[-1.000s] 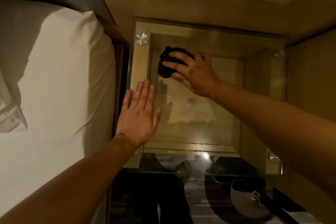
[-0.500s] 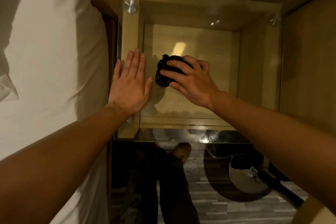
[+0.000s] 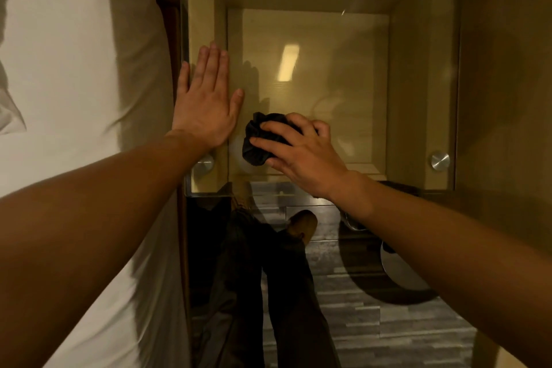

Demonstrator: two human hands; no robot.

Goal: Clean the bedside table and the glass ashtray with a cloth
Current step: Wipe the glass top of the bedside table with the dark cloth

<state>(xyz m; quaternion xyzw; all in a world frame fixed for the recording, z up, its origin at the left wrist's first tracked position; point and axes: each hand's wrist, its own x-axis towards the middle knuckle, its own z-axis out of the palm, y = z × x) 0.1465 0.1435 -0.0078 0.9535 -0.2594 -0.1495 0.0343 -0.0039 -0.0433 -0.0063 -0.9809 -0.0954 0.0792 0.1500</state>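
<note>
The bedside table (image 3: 418, 92) has a clear glass top held by round metal studs over a wooden box frame. A crumpled black cloth (image 3: 258, 142) lies on the glass near its front left. My right hand (image 3: 301, 152) grips the cloth from above, fingers curled over it. Flat on the glass at the table's left edge rests my left hand (image 3: 206, 101), its fingers straight and together. No glass ashtray is in view.
A bed with white sheets (image 3: 74, 98) runs along the left, tight against the table. A wooden wall panel (image 3: 507, 84) borders the right side. Below the table's front edge are my dark trouser legs, a shoe (image 3: 301, 222) and grey plank flooring (image 3: 388, 331).
My right hand has dragged the black cloth from the back of the glass toward the front edge. The left hand stays flat at the left edge. The view has tilted downward.
</note>
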